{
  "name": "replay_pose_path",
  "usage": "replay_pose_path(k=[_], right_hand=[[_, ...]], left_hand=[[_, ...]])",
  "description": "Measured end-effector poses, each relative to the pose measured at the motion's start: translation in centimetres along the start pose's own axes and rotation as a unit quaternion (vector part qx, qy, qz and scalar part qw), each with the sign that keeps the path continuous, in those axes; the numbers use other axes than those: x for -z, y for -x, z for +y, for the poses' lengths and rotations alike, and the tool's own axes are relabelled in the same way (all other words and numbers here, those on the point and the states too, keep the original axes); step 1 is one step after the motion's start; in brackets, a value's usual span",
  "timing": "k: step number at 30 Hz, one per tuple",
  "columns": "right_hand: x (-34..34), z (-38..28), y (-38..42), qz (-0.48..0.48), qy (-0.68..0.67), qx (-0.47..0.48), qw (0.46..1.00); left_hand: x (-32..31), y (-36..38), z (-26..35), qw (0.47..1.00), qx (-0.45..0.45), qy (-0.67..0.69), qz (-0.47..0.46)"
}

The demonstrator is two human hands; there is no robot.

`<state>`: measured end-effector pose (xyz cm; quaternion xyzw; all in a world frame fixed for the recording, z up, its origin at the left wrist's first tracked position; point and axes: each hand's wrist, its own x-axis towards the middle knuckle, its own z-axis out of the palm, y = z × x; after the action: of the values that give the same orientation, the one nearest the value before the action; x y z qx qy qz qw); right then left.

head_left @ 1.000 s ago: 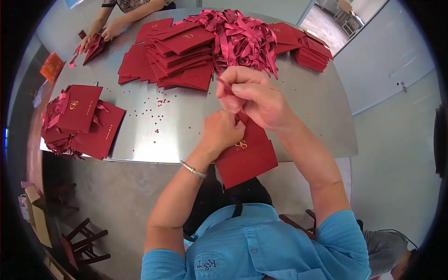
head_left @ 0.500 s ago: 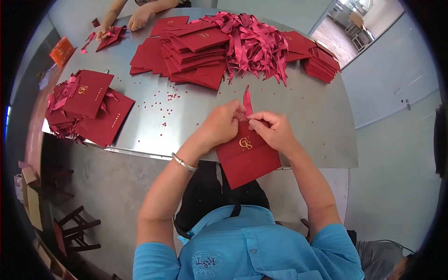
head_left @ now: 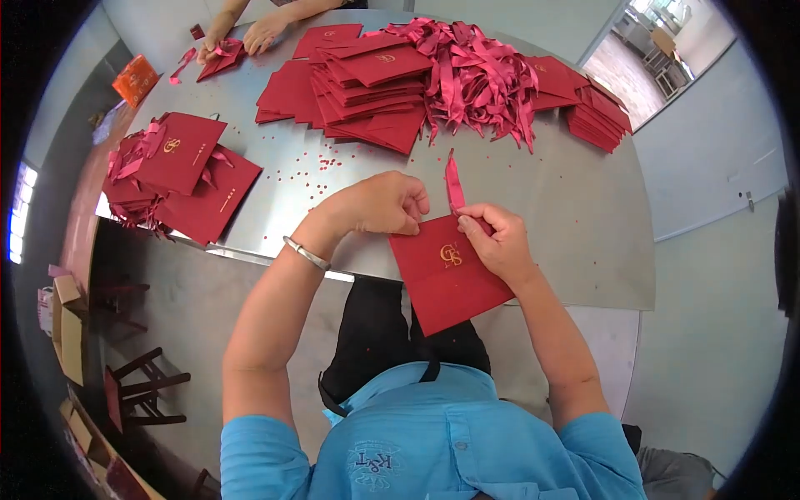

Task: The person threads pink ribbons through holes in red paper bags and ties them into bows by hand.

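A flat red paper bag [head_left: 454, 287] with a gold monogram hangs tilted over the near edge of the table. My right hand [head_left: 500, 242] pinches its top edge, thumb in front, where a pink-red ribbon [head_left: 453, 185] rises from it. At the bag's upper left corner is my left hand [head_left: 379, 204], with a bracelet on the wrist. Its fingers are curled closed and overlap the corner; whatever lies between them is hidden.
Piled red bags [head_left: 367, 92] and a heap of loose ribbons [head_left: 483, 75] occupy the far side, with more bags [head_left: 600, 117] at right. Ribboned bags [head_left: 200, 192] lie at left. Another person's hands [head_left: 267, 32] work on a bag. Small red dots are scattered about.
My left hand has moved left, from beside the ribbon at the bag's top edge to its upper left corner. My right hand keeps its pinch. The view has shifted slightly.
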<state>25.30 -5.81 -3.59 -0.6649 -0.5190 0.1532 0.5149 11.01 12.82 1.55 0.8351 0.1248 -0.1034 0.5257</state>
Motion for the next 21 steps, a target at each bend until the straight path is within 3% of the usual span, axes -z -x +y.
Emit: replay_pose_path(k=[10, 12, 21], right_hand=[[0.0, -0.1, -0.1, 0.004, 0.020, 0.019, 1.000], [0.1, -0.1, 0.1, -0.010, 0.040, 0.008, 0.999], [0.0, -0.6, -0.4, 0.053, 0.024, 0.107, 0.992]], left_hand=[[0.1, 1.6, -2.8, 0.980, 0.035, 0.189, -0.055], [-0.3, 2.8, -2.4, 0.949, 0.012, 0.311, -0.056], [-3.1, 2.9, -1.4, 0.967, 0.003, 0.249, 0.063]])
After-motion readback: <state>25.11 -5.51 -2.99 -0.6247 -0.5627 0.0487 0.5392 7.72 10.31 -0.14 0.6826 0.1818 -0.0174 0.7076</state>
